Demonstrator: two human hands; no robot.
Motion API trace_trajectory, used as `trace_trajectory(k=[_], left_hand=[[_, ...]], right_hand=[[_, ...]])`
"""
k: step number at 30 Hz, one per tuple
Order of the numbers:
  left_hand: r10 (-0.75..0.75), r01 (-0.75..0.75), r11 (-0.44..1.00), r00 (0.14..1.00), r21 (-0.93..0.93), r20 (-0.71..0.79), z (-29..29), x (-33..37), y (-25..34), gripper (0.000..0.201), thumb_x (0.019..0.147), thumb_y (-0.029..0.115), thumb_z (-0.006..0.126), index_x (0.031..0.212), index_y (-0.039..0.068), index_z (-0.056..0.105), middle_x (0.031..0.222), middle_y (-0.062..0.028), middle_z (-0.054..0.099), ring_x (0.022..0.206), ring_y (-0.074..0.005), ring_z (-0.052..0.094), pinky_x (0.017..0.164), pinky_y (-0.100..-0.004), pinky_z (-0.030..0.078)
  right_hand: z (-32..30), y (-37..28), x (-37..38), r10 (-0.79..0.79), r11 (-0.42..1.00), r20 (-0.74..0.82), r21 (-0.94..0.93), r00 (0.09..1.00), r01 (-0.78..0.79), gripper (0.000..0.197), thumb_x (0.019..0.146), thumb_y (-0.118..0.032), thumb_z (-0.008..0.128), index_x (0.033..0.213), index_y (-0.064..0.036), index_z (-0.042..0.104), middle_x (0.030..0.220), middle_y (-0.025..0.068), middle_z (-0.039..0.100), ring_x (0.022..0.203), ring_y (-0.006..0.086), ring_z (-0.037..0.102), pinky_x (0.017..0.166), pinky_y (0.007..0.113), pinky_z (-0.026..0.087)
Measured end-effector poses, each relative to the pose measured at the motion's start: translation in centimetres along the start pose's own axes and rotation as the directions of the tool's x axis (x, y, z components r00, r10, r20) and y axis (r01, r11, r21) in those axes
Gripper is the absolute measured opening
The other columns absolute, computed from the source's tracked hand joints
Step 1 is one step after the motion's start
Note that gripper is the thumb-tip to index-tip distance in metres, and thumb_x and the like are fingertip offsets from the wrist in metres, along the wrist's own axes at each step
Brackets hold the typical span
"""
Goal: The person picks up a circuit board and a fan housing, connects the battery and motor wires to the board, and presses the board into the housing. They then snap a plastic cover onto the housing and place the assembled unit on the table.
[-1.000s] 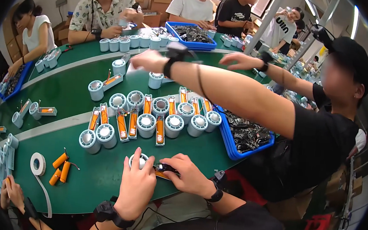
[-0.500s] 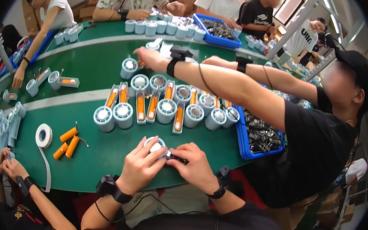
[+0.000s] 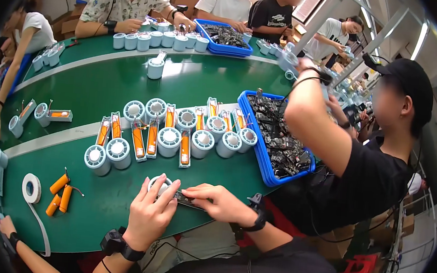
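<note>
Housing (image 3: 164, 188): pale blue plastic, round, white-centred; near the front edge of the table (image 3: 103, 207), gripped under the spread fingers of the left hand (image 3: 150, 211). Dark strip (image 3: 186, 199): narrow, beside the housing, pinched by the right hand (image 3: 217, 203); its fit I cannot tell from my end. Risk, as I judge it: a slack left grip lets the round body turn, skewing the strip. Batteries (image 3: 59, 182): loose orange cylinders, smooth-wrapped; a knock could roll them. Tape (image 3: 37, 185): flat white roll, tail trailing to the edge, where a passing sleeve could snag it. Finished-looking units (image 3: 168, 145): ribbed rims, orange-filled trays, tightly ranked; one bump could topple neighbours. Bin (image 3: 259, 163): glossy blue, heaped with jagged dark parts.
</note>
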State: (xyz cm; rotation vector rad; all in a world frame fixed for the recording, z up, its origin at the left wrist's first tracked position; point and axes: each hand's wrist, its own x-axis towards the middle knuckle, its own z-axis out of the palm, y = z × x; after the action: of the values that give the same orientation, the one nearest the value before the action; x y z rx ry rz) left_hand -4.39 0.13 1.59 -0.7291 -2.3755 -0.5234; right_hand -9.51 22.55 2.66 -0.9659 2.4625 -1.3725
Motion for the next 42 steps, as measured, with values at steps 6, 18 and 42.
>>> trace_trajectory(k=[6, 18, 42], left_hand=[[0.078, -0.080, 0.997, 0.987, 0.006, 0.144, -1.3, 1.9, -0.4, 0.010, 0.077, 0.011, 0.070, 0.087, 0.007, 0.070, 0.125, -0.0062, 0.070, 0.127, -0.0349, 0.060, 0.106, -0.0574, 0.048], [0.081, -0.081, 0.997, 0.996, 0.002, -0.028, -4.4, 5.5, -2.0, 0.015, 0.071, 0.007, 0.072, 0.083, 0.015, 0.074, 0.107, 0.0003, 0.073, 0.112, -0.0310, 0.061, 0.089, -0.0466, 0.055], [-0.711, 0.420, 0.601, 0.670, 0.680, 0.214, -6.8, 6.9, -27.7, 0.044, 0.080, 0.012, 0.079, 0.123, 0.019, 0.072, 0.149, -0.0131, 0.053, 0.138, -0.0405, 0.044, 0.115, -0.0582, 0.036]], right_hand=[[-0.5, 1.7, -0.4, 0.286, 0.804, 0.204, 0.480, 0.936, -0.350, 0.036, 0.094, 0.008, 0.062, 0.128, -0.0009, 0.070, 0.124, 0.0105, 0.072, 0.103, 0.0130, 0.066, 0.089, 0.028, 0.054], [1.8, 3.6, -2.2, 0.109, 0.805, -0.282, 0.587, 0.953, 0.082, 0.034, 0.110, -0.024, 0.051, 0.122, 0.0044, 0.065, 0.115, 0.0119, 0.072, 0.105, 0.0167, 0.065, 0.096, 0.031, 0.051], [-7.4, 1.7, -5.4, -0.207, 0.966, -0.465, -0.239, 0.861, 0.103, 0.019, 0.086, 0.002, 0.068, 0.104, -0.0033, 0.072, 0.097, 0.0120, 0.071, 0.088, 0.0297, 0.067, 0.081, 0.038, 0.054]])
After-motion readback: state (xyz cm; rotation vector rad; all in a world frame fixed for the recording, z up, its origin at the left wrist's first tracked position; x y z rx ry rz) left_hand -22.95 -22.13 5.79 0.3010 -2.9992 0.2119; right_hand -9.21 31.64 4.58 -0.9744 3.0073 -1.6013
